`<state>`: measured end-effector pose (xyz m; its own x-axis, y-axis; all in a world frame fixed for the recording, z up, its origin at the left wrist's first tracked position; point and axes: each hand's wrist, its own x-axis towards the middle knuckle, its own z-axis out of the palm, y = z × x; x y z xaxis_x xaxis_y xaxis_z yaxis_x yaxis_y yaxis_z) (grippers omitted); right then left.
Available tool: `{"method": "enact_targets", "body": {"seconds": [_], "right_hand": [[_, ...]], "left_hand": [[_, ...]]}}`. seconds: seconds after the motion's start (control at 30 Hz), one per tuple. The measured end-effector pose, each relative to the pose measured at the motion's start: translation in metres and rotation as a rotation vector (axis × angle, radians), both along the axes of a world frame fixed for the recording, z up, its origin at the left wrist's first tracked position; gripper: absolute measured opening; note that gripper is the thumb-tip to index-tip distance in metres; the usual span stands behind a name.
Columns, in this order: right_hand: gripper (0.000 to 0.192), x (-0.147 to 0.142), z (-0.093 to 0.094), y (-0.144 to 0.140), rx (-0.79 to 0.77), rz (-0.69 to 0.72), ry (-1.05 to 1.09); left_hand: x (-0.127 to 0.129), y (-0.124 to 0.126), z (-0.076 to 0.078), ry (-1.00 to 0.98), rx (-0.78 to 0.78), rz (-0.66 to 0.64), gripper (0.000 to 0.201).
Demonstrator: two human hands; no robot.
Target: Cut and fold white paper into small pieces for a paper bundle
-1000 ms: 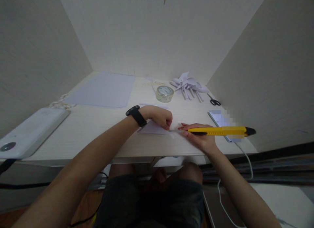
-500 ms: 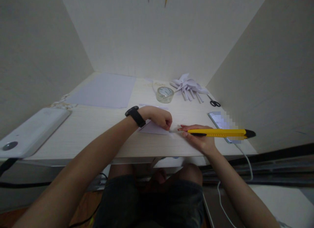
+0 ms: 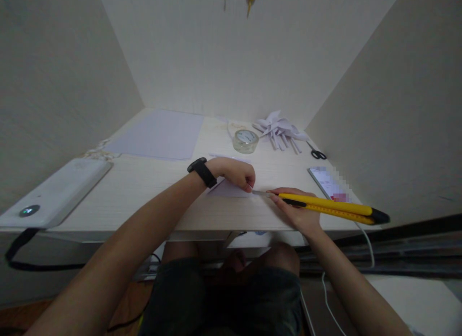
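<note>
A folded piece of white paper (image 3: 231, 189) lies near the front of the desk. My left hand (image 3: 238, 173), wearing a black watch (image 3: 202, 171) on the wrist, is curled over the paper with its fingers closed on the right corner. My right hand (image 3: 302, 216) grips a yellow utility knife (image 3: 335, 208) at its front end, the handle sticking out to the right. Its thin blade points left and meets the paper's corner by my left fingertips. Whether the blade is between the paper layers, I cannot tell.
Behind my hands stands a roll of clear tape (image 3: 246, 141). Folded paper pinwheels (image 3: 278, 129) are piled at the back right, near black-handled scissors (image 3: 318, 154) and a phone (image 3: 327, 181). White sheets (image 3: 159, 134) lie back left, a white device (image 3: 61, 189) at the left edge.
The knife's handle end has swung down toward me, so the knife slants more. My right hand has shifted slightly with it; my left hand stays on the paper. The view has shifted a little.
</note>
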<state>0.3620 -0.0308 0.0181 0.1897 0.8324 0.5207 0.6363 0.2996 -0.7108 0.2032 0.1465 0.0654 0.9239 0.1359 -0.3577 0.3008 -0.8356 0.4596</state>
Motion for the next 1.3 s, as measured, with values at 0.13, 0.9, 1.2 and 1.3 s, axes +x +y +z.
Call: {"method": "enact_targets", "body": {"seconds": [0.13,0.9,1.2,1.3], "right_hand": [[0.009,0.008,0.006,0.0,-0.083,0.233,0.035],[0.025,0.015,-0.017,-0.001,0.088,-0.085,1.129],[0.026,0.024,-0.016,-0.001,0.097,-0.069,1.284],[0.027,0.025,-0.019,0.0,0.101,-0.054,1.28]], "left_hand": [[-0.002,0.0,0.0,-0.007,-0.009,-0.001,0.019],[-0.015,-0.049,0.013,-0.129,0.435,-0.004,0.034],[-0.034,-0.089,0.002,-0.415,0.787,-0.204,0.02],[-0.051,-0.101,0.0,-0.475,0.85,-0.227,0.021]]}}
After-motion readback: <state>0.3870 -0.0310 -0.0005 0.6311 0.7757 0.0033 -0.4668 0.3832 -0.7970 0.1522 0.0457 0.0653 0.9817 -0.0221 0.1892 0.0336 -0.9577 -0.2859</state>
